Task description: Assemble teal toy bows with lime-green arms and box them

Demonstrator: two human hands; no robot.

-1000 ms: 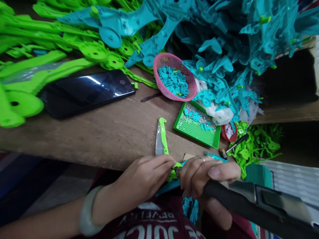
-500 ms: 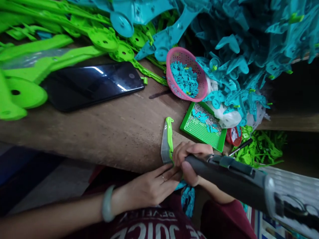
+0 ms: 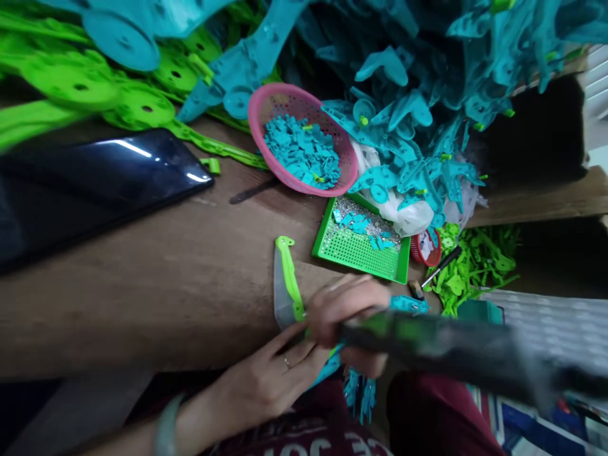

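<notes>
My left hand [image 3: 266, 377], with a ring and a pale bangle, has its fingers against a green part with a clear blade [image 3: 287, 278] at the table's front edge. Teal plastic [image 3: 327, 369] shows beneath the fingers. My right hand [image 3: 349, 310] meets it there, fingers wrapped round the front end of a dark power tool [image 3: 441, 348], blurred by motion. The tool's tip is hidden by the hands.
A phone [image 3: 95, 190] lies at left. Beyond my hands are a pink basket [image 3: 351, 174] of teal pieces, a green tray [image 3: 403, 263], a red basket [image 3: 424, 250] and a screwdriver [image 3: 441, 266]. Teal parts [image 3: 403, 120] are heaped behind.
The view has shifted, so the table items appear further left. The power tool has turned and is blurred. Both hands remain together at the green part.
</notes>
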